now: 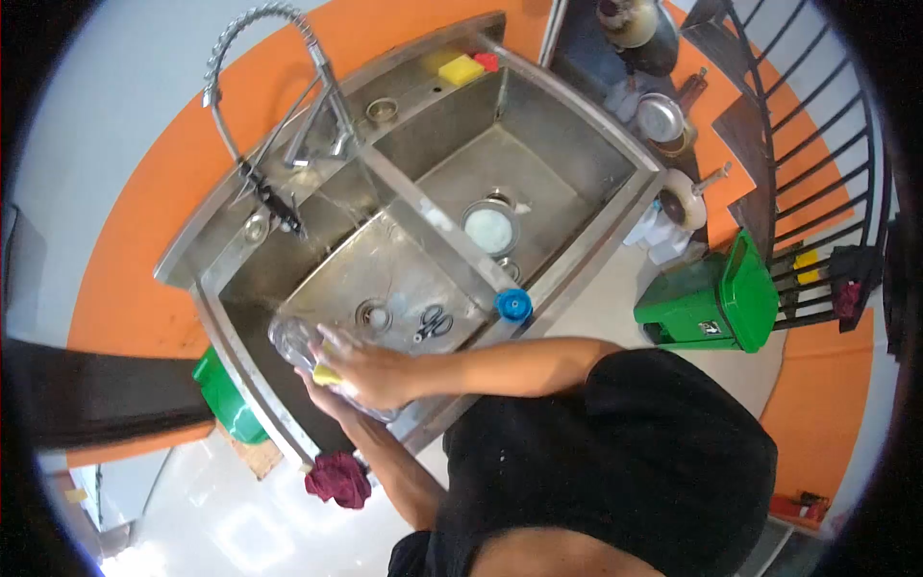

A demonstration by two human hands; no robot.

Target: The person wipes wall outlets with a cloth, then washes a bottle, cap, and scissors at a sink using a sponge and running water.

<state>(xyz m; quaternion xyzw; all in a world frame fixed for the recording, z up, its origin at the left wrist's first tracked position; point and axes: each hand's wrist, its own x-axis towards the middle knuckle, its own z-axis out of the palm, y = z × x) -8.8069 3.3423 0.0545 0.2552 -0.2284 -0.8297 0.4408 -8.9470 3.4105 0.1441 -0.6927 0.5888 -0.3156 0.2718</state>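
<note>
Over the left basin of the steel sink (207,317), my left hand (329,396) holds a clear, soapy container (293,338) from its lower side. My right hand (370,370) is closed on a yellow sponge (327,374) pressed against the container. My hands and the suds hide part of the container. Black scissors (435,322) lie on the basin floor, close to the drain (373,315). A blue round lid or cap (513,305) sits on the front rim beside the divider.
The spring faucet (312,58) arches over the left basin. A bowl with whitish contents (488,229) stands in the right basin. A yellow sponge (461,69) lies on the back ledge, a maroon cloth (337,480) on the left corner. A green bin (707,303) stands at right.
</note>
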